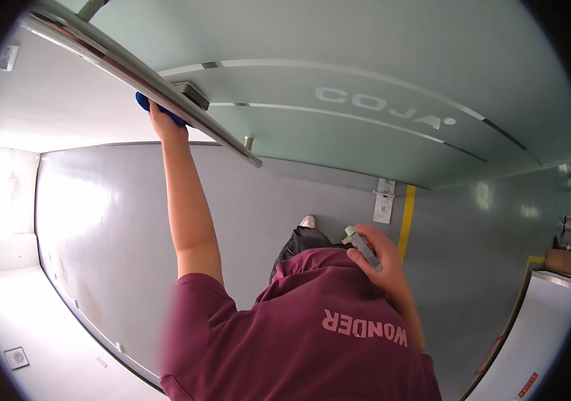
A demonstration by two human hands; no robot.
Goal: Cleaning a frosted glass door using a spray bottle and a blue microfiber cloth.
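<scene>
My left hand point(169, 123) reaches up and forward with a blue cloth point(151, 103) in its grip. The cloth lies against the underside of a long tubular metal door handle point(130, 75), which partly hides it and my fingers. The handle is mounted on a frosted glass door point(285, 125) with pale stripes and lettering. Close to my waist, my right hand point(383, 253) holds a small spray bottle point(364, 246) with a pale green head. Its lower part is greyish and unclear.
A door lock box point(192, 95) sits behind the handle. On the grey floor point(260, 200) are a metal floor plate point(384, 200) and a yellow line point(407, 220). At far right a brown box point(563, 261) rests on a white cabinet point(531, 326). Other people's legs point(570, 224) show at the right rim.
</scene>
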